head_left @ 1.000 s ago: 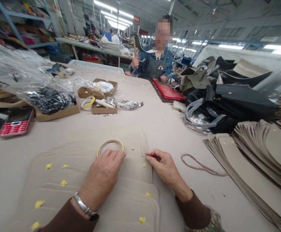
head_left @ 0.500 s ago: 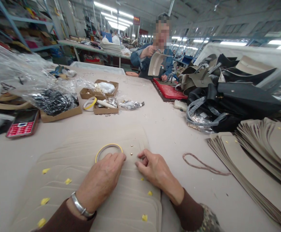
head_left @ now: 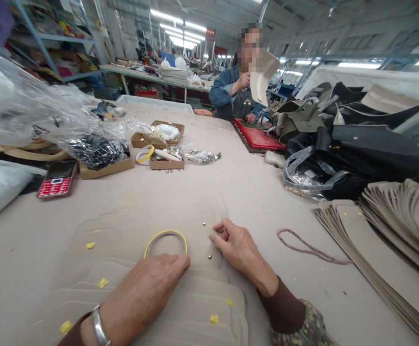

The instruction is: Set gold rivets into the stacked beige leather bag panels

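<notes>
My left hand [head_left: 151, 293] is closed around the near edge of a roll of yellow tape [head_left: 166, 234], held over a stack of overlapping beige panels [head_left: 191, 283]. My right hand [head_left: 243, 250] hovers by the panels' right edge, fingers loosely curled, with a gap between thumb and fingertips and nothing visible in it. Just left of it are two small metal studs on the top panel: a far stud [head_left: 204, 224] and a near stud [head_left: 209, 257]. Bits of yellow tape [head_left: 103, 282] stick to several panels. My left palm hides part of the stack.
A cord loop [head_left: 310, 247] and piled beige strips [head_left: 375, 250] lie at right. Black bags [head_left: 371, 149] are heaped behind. Phone [head_left: 57, 180], cardboard boxes [head_left: 168, 165] and plastic bags [head_left: 25, 110] occupy the left. Across the table, a person [head_left: 227, 93] holds a beige piece [head_left: 261, 81].
The view has shifted, so the table items sit further right. The studs now appear further apart. The person opposite has raised the beige piece. My left hand still holds the tape roll.
</notes>
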Tool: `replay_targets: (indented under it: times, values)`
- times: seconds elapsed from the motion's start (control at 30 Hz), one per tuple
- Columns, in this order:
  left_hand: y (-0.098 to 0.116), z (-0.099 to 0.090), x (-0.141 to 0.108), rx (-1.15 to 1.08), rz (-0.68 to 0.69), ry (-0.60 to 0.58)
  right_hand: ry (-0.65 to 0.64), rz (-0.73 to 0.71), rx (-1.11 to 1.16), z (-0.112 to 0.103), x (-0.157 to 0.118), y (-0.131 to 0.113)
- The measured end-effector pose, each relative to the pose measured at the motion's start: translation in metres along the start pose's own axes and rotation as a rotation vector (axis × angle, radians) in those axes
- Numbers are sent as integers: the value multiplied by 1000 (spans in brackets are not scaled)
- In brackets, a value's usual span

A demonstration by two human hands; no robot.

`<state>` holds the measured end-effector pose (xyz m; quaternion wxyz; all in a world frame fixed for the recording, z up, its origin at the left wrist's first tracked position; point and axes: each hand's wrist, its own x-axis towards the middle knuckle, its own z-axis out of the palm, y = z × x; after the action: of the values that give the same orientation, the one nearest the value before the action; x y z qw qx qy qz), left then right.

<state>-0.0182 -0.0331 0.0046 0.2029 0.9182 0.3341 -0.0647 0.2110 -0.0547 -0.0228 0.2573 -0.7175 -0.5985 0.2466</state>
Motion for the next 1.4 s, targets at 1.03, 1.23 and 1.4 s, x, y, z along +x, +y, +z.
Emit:
replay_targets:
  times: [1.03,1.23,1.4]
  values:
    - [24,17,18,-56,243,598,-22,-491,275,-5,-37,-20]
    - [26,15,17,-88,186,585,155,-593,102,3,-36,-19]
    - [25,14,17,-127,138,568,252,-543,86,8,-38,-23]
